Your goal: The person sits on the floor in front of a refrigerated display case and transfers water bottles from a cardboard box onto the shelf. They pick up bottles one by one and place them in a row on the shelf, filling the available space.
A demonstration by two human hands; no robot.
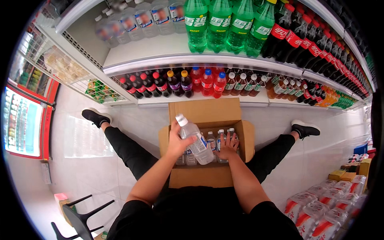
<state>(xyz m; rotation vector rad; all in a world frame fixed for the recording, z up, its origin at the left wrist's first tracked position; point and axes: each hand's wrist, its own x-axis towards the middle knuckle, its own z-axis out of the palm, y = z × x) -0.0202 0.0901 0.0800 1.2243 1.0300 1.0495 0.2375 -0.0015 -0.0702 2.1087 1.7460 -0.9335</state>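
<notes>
My left hand (177,141) grips a clear plastic bottle (195,141) with a white cap, tilted above an open cardboard box (205,177). The box stands on the floor between my spread legs, its flaps folded outward. Inside are several upright clear bottles (211,142) with white caps and blue-and-white labels. My right hand (229,147) lies over the bottles on the box's right side, fingers apart. Whether it presses on their caps I cannot tell. The lower part of the held bottle hides some bottles behind it.
Ahead, a shelf's edge (210,61) carries clear bottles (162,18), green soda bottles (220,27) and cola bottles (295,37). Smaller drinks (207,79) fill the bottom shelf. A red-framed cooler (45,129) and black chair (78,220) are left; wrapped bottle packs (321,207) are right.
</notes>
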